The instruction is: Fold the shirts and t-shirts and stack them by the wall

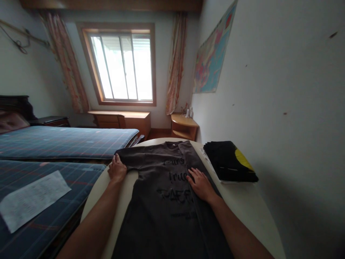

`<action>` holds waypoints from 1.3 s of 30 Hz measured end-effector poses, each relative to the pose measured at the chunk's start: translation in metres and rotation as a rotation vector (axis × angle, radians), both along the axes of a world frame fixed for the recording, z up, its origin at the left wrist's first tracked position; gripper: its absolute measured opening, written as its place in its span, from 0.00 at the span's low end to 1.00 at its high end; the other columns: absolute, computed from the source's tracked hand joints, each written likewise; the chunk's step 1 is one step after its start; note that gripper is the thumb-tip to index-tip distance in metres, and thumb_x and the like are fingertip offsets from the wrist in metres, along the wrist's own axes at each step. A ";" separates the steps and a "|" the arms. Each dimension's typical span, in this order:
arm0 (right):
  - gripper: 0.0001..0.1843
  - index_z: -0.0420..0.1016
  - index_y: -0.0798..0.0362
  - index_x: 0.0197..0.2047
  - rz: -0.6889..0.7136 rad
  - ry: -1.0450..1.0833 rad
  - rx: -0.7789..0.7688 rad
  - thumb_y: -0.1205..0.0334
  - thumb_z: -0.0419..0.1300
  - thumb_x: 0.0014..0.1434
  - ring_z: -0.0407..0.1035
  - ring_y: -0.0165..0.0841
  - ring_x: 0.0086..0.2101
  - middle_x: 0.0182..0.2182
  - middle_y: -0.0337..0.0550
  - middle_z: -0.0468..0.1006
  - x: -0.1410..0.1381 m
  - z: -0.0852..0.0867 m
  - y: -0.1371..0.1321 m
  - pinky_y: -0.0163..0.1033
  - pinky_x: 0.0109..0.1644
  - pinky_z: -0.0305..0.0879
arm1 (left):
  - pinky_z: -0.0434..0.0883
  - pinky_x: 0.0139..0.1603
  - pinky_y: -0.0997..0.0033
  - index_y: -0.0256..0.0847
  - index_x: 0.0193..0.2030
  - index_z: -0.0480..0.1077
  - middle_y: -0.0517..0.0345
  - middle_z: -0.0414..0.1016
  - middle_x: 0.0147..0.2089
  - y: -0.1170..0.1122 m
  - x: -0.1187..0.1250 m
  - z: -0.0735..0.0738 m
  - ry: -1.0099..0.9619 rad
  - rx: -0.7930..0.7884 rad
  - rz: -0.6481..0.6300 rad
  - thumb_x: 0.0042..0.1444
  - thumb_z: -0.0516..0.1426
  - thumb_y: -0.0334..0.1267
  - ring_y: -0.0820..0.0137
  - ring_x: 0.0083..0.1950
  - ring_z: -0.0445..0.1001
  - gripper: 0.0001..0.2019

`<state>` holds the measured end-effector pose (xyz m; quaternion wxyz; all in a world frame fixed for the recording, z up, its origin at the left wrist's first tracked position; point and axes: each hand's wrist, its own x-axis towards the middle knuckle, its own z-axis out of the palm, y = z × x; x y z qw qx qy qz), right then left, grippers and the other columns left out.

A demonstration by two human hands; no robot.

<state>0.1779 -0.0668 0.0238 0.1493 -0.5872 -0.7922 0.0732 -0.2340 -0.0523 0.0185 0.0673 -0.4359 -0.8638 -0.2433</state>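
A dark grey T-shirt (161, 201) with black lettering lies face up on a round white table (248, 212), its right side folded in over the front. My left hand (117, 169) rests on the end of the left sleeve, fingers curled over the cloth. Flat on the folded right part, beside the lettering, lies my right hand (199, 184) with fingers stretched out.
A stack of folded black clothes (229, 160) with a yellow patch sits at the table's far right by the wall. Two beds with blue plaid covers (61, 142) stand to the left; a white paper sheet (29, 199) lies on the nearer one. Wooden desks stand below the window.
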 end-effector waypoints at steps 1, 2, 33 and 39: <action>0.31 0.62 0.55 0.67 0.000 -0.002 0.000 0.47 0.43 0.68 0.48 0.41 0.67 0.67 0.45 0.58 0.000 0.000 0.000 0.49 0.71 0.41 | 0.68 0.56 0.47 0.39 0.71 0.54 0.37 0.54 0.70 -0.001 -0.003 0.000 -0.017 0.027 0.005 0.60 0.53 0.37 0.45 0.62 0.64 0.32; 0.31 0.62 0.55 0.67 0.001 -0.004 -0.001 0.47 0.43 0.68 0.48 0.41 0.67 0.67 0.45 0.58 0.000 0.000 0.000 0.49 0.71 0.41 | 0.68 0.55 0.45 0.40 0.70 0.56 0.36 0.56 0.68 -0.002 -0.005 -0.001 -0.048 0.070 0.004 0.59 0.54 0.37 0.44 0.61 0.65 0.31; 0.30 0.61 0.54 0.67 0.017 -0.034 0.086 0.49 0.47 0.67 0.51 0.43 0.65 0.66 0.48 0.60 -0.016 0.006 0.007 0.48 0.69 0.43 | 0.68 0.57 0.65 0.43 0.53 0.68 0.52 0.71 0.56 -0.017 0.081 0.027 -0.022 0.122 -0.705 0.63 0.52 0.40 0.63 0.53 0.73 0.13; 0.26 0.66 0.48 0.64 0.120 0.012 0.039 0.52 0.51 0.66 0.54 0.44 0.63 0.59 0.45 0.70 -0.066 0.022 0.040 0.48 0.67 0.48 | 0.65 0.60 0.63 0.41 0.50 0.70 0.51 0.71 0.55 -0.012 0.078 0.015 -0.018 0.009 -0.695 0.56 0.54 0.30 0.60 0.57 0.69 0.15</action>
